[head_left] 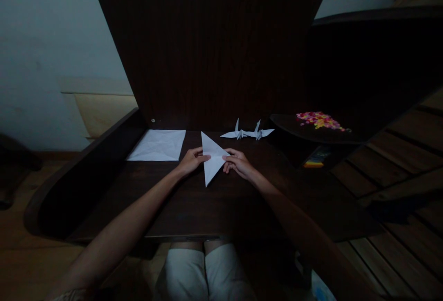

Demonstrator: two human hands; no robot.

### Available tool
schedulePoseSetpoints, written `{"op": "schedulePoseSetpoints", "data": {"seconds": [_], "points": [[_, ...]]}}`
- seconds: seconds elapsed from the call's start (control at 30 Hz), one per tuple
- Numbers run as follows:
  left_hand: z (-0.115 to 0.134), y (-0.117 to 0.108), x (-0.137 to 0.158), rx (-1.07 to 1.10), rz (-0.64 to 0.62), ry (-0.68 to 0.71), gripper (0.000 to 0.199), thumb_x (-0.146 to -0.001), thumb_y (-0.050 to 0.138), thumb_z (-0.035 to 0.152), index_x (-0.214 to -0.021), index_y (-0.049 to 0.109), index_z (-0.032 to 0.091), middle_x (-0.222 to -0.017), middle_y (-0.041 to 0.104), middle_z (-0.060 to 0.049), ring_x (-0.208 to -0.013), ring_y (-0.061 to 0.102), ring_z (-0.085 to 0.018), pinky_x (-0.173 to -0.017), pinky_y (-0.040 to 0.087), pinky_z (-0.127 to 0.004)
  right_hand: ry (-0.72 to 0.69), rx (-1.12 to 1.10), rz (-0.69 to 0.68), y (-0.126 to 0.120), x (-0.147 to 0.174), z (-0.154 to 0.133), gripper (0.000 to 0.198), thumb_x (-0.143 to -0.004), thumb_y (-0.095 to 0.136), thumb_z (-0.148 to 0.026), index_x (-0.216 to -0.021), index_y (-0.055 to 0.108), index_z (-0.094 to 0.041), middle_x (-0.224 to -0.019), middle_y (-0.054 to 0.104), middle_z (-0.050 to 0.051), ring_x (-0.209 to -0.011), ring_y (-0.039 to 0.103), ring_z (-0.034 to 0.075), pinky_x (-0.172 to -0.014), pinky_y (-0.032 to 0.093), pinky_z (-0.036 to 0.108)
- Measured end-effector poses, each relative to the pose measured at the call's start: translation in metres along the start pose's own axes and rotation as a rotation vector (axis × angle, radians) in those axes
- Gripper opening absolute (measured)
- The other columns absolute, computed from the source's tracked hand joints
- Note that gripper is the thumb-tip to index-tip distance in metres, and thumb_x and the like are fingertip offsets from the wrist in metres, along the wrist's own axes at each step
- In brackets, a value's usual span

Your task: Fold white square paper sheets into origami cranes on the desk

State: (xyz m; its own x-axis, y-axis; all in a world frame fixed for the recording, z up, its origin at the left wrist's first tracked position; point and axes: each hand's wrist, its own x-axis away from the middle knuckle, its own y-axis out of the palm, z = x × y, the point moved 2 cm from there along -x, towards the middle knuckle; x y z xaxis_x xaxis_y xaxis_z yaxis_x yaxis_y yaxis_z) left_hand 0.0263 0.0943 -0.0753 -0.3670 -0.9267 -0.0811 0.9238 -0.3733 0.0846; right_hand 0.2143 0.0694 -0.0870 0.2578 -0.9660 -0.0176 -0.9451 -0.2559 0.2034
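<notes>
A white sheet of paper folded into a triangle [212, 165] is held up over the dark wooden desk [207, 218], its long edge to the left and a point toward the right. My left hand [193, 160] grips the long edge, thumb on the near face. On the other side, my right hand [238, 162] pinches the right-hand corner between thumb and fingers. Two white folded paper cranes [246, 134] stand at the back of the desk, just beyond my right hand. Flat white paper sheets [159, 145] lie to the left of my left hand.
A small raised shelf [287, 125] at the right bears a pile of small pink, red and yellow pieces [320, 121]. Below it sits a dark item with a yellow-orange edge [313, 164]. A raised side panel [79, 181] bounds the desk's left; a tall dark panel [214, 51] rises behind.
</notes>
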Motion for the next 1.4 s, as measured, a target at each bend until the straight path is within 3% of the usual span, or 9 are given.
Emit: {"op": "schedulePoseSetpoints", "data": {"seconds": [0.37,0.43,0.5,0.6,0.7,0.87,1.07,1.4], "points": [[-0.003,0.004,-0.001,0.302,-0.01,-0.138,0.018,-0.062,0.066,0.019,-0.076,0.072,0.009,-0.09,0.071,-0.013,-0.089,0.065,-0.024,-0.085,0.048,-0.036,-0.131,-0.107,0.134,-0.006,-0.003,0.001,0.012,-0.066,0.059,-0.018,-0.07,0.07,-0.015,-0.067,0.067,0.005,-0.055,0.062,0.015,-0.051,0.054,0.029],[-0.005,0.005,0.0,0.257,-0.008,-0.145,0.027,-0.064,0.069,0.021,-0.089,0.07,0.011,-0.087,0.071,-0.01,-0.083,0.066,-0.021,-0.081,0.049,-0.034,-0.147,-0.088,0.128,-0.005,-0.002,0.001,0.011,-0.065,0.061,-0.019,-0.069,0.07,-0.014,-0.067,0.067,0.005,-0.058,0.062,0.016,-0.051,0.055,0.028],[-0.006,0.006,0.002,0.161,-0.03,-0.145,0.048,-0.061,0.076,0.018,-0.107,0.063,0.014,-0.083,0.071,-0.006,-0.076,0.066,-0.017,-0.078,0.049,-0.033,-0.164,-0.079,0.11,-0.003,-0.001,-0.001,0.012,-0.064,0.062,-0.021,-0.068,0.07,-0.014,-0.068,0.067,0.005,-0.061,0.063,0.016,-0.05,0.055,0.027],[-0.007,0.008,0.006,0.072,-0.074,-0.129,0.067,-0.056,0.082,0.018,-0.117,0.057,0.013,-0.081,0.071,-0.006,-0.073,0.066,-0.017,-0.077,0.049,-0.032,-0.178,-0.115,0.068,-0.001,0.001,-0.003,0.022,-0.068,0.06,-0.026,-0.084,0.07,-0.016,-0.068,0.066,0.003,-0.059,0.062,0.016,-0.048,0.056,0.029],[-0.006,0.008,0.007,0.053,-0.039,-0.097,0.065,-0.056,0.083,0.019,-0.115,0.058,0.012,-0.08,0.072,-0.007,-0.073,0.066,-0.017,-0.076,0.049,-0.031,-0.144,-0.097,0.074,-0.001,0.001,-0.002,0.028,-0.07,0.064,-0.031,-0.095,0.067,-0.018,-0.065,0.066,0.0,-0.055,0.062,0.014,-0.047,0.056,0.029],[-0.006,0.009,0.007,0.051,-0.006,-0.127,0.058,-0.052,0.084,0.019,-0.106,0.064,0.011,-0.077,0.071,-0.005,-0.07,0.066,-0.016,-0.07,0.051,-0.029,-0.086,0.015,0.14,-0.003,-0.002,0.002,0.028,-0.064,0.075,-0.039,-0.067,0.064,-0.013,-0.058,0.067,0.004,-0.048,0.062,0.014,-0.046,0.054,0.024],[-0.005,0.016,0.011,0.102,-0.211,-0.261,0.037,-0.061,0.08,0.036,-0.084,0.069,0.008,-0.078,0.072,-0.01,-0.072,0.068,-0.019,-0.071,0.056,-0.034,-0.084,0.007,0.17,-0.002,0.0,-0.002,0.034,-0.062,0.075,-0.045,-0.067,0.064,-0.013,-0.053,0.063,0.002,-0.044,0.059,0.012,-0.041,0.05,0.022],[0.001,0.013,0.016,-0.015,-0.35,-0.246,0.035,-0.064,0.078,0.036,-0.083,0.071,0.007,-0.078,0.073,-0.011,-0.069,0.069,-0.019,-0.066,0.057,-0.029,-0.116,-0.06,0.277,-0.001,0.003,-0.002,0.032,-0.063,0.072,-0.044,-0.058,0.059,-0.014,-0.051,0.06,0.001,-0.042,0.056,0.012,-0.036,0.046,0.022]]}}
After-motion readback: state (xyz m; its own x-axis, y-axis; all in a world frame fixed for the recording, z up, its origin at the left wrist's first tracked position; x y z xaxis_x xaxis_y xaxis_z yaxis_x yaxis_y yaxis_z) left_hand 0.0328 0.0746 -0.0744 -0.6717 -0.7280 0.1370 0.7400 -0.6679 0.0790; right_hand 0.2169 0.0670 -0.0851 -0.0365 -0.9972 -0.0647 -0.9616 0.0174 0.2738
